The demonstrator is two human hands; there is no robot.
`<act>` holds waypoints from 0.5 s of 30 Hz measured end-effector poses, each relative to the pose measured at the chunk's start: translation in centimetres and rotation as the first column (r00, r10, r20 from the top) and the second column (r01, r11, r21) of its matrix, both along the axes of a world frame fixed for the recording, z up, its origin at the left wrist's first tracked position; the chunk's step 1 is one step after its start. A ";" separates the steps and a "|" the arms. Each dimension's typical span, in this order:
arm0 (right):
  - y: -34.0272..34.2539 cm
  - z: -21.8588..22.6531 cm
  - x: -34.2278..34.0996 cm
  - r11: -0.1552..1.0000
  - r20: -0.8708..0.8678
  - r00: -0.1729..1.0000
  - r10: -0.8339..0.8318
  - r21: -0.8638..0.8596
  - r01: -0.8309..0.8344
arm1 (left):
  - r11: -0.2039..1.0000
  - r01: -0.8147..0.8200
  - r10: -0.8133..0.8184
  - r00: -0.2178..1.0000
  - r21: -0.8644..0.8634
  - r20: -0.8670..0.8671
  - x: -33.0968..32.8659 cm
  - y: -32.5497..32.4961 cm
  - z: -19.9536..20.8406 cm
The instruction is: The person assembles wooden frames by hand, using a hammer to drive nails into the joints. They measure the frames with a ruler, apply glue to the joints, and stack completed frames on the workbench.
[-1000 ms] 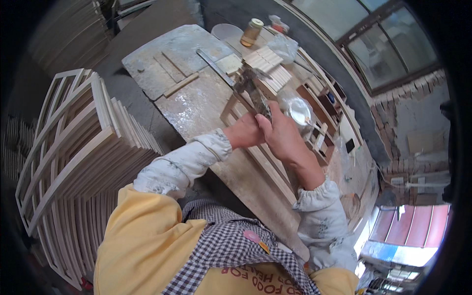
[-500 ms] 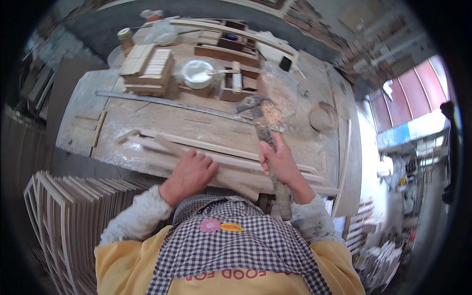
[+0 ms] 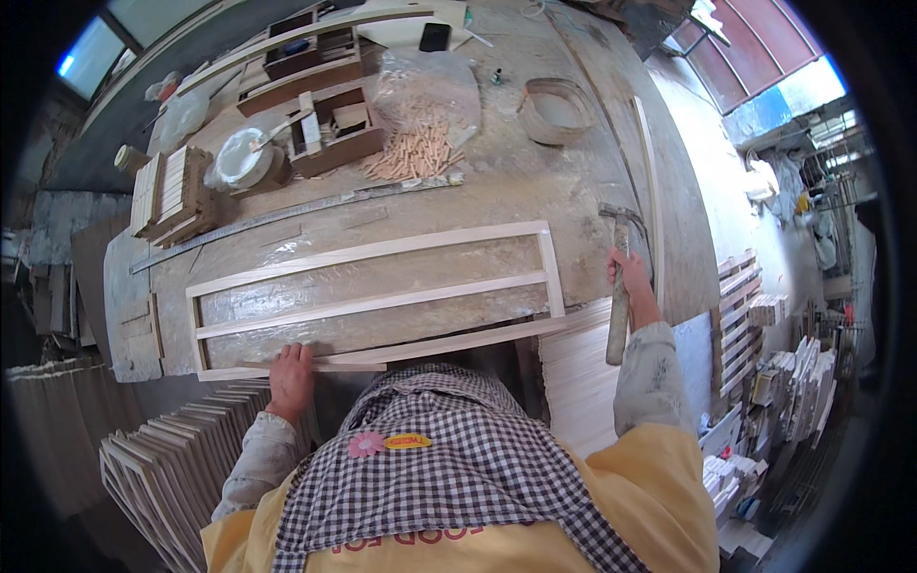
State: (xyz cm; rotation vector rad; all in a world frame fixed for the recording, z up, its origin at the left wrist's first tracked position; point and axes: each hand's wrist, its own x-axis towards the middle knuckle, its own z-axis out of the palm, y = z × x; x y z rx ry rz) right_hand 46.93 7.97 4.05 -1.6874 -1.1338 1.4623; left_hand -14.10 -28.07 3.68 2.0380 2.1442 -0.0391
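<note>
A long, pale wooden frame (image 3: pixel 373 305) with a middle bar lies flat along the near side of the worktable. My left hand (image 3: pixel 291 379) is closed at its near rail, toward the left end, with the fingers curled over the wood. A short wooden strip (image 3: pixel 355 367) runs along that rail and passes under the hand. To the right of the frame, my right hand (image 3: pixel 631 273) grips a hammer (image 3: pixel 619 325) by its worn handle, head pointing away from me. The hammer is held apart from the frame.
Wooden dowels (image 3: pixel 413 153) spill from a clear bag. Around them are a tub of white glue (image 3: pixel 243 160), wooden boxes (image 3: pixel 336 134), stacked wood blocks (image 3: pixel 172 194), a metal straightedge (image 3: pixel 287 218), a round band (image 3: pixel 556 113) and a phone (image 3: pixel 435 37). Finished frames (image 3: pixel 181 449) stand at lower left.
My view has shifted right. The right hand with the hammer has swung out to the right, off the frame. My left hand and the strip have come to the near rail; the frame lies more spread out.
</note>
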 end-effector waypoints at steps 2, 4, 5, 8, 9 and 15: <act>1.2 -1.1 1.1 0.996 -0.023 0.996 -0.083 -0.045 0.082 | 0.997 -0.033 0.034 0.999 -0.066 0.019 0.4 0.6 0.5; 2.2 -2.2 2.5 0.994 0.090 0.991 -0.096 -0.047 0.101 | 0.997 0.005 0.004 0.995 -0.080 0.102 0.9 1.8 2.7; 2.7 -2.6 3.5 0.997 0.215 0.974 -0.066 -0.033 0.075 | 0.996 0.027 -0.015 0.989 -0.087 0.146 1.0 2.6 3.5; 2.1 -2.8 0.3 0.885 0.815 0.548 -0.188 0.383 -0.266 | 1.000 0.022 -0.023 0.980 0.007 0.197 0.7 3.4 3.9; 1.7 -2.1 -1.6 0.742 0.887 0.275 -0.370 0.460 -0.487 | 0.999 0.000 -0.010 0.981 0.051 0.191 0.9 4.1 3.7; -2.1 -1.0 -10.4 0.536 0.912 0.385 0.140 0.257 -0.804 | 0.990 -0.064 0.047 0.990 0.129 0.135 1.5 12.8 1.2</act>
